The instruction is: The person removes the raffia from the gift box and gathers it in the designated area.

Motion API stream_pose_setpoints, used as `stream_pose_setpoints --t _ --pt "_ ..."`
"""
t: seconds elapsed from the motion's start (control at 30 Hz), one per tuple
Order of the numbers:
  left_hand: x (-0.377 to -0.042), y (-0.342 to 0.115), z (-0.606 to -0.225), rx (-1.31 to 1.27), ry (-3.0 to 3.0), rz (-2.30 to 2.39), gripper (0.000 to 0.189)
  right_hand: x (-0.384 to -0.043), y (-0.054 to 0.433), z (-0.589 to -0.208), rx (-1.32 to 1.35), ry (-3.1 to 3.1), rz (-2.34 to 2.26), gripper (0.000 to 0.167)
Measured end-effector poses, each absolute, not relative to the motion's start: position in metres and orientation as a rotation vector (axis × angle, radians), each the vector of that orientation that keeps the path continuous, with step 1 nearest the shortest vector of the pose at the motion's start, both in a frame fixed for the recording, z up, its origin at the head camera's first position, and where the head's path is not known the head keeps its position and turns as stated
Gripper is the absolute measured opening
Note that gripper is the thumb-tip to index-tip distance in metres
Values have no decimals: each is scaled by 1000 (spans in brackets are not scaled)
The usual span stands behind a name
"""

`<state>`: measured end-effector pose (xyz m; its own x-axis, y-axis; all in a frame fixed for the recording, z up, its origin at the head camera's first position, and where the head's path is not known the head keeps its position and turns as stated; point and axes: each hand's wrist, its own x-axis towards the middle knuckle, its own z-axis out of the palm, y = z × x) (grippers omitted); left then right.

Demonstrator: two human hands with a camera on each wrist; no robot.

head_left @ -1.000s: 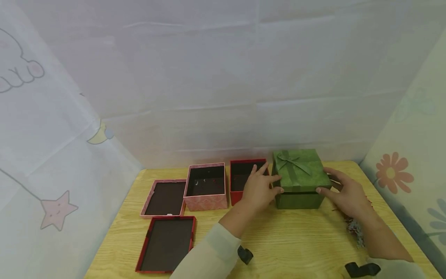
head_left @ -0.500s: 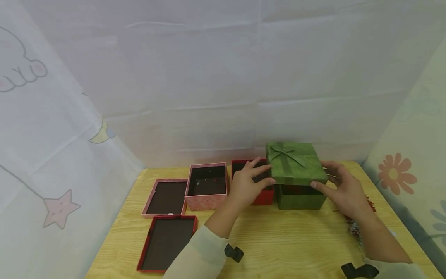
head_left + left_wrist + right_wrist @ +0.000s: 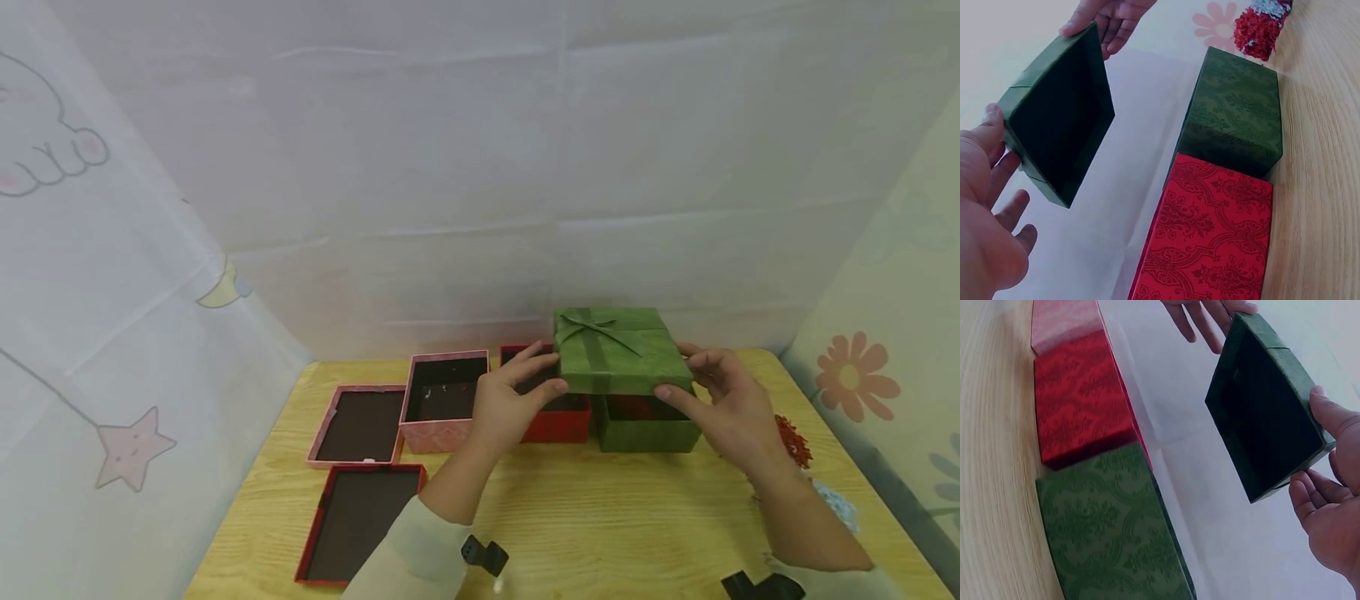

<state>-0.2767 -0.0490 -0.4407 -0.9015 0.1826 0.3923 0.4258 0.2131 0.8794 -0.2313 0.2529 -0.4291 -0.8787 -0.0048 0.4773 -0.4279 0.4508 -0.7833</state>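
Note:
A green box lid (image 3: 622, 350) with a ribbon bow hangs in the air, raised off the green box (image 3: 648, 435) and shifted left of it. My left hand (image 3: 510, 400) grips the lid's left side between thumb and fingers. On the right side my right hand (image 3: 727, 408) holds it, thumb at the near corner. Both wrist views show the lid's dark hollow underside (image 3: 1063, 119) (image 3: 1260, 406). Directly left of the green box stands the open red box (image 3: 558, 427), partly hidden by the lid and my left hand. Something dark red shows inside the green box.
Farther left stands an open pink box (image 3: 442, 433) with small bits inside. A pink lid (image 3: 356, 425) and a red lid (image 3: 360, 525) lie hollow side up at the left. Red shredded filler (image 3: 793, 442) and pale blue filler (image 3: 836, 507) lie beyond my right arm.
Both hands have lifted the green lid off its box and carried it left, partly over the red box. The green box now stands open, and more filler shows at the right.

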Motion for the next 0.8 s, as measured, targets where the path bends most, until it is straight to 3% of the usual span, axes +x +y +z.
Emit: stream_pose_setpoints --t 0.33,0.53,0.8 --pt "-270 -58 -442 -576 -2093 -1982 38 -224 238 -429 494 -2207 1527 45" --pt "-263 -66 -441 -653 -2065 -1998 50 -224 234 -429 597 -2135 1518 67" --pt "-251 -69 -446 -774 -2137 -1974 58 -214 234 -433 487 -2208 1457 89"
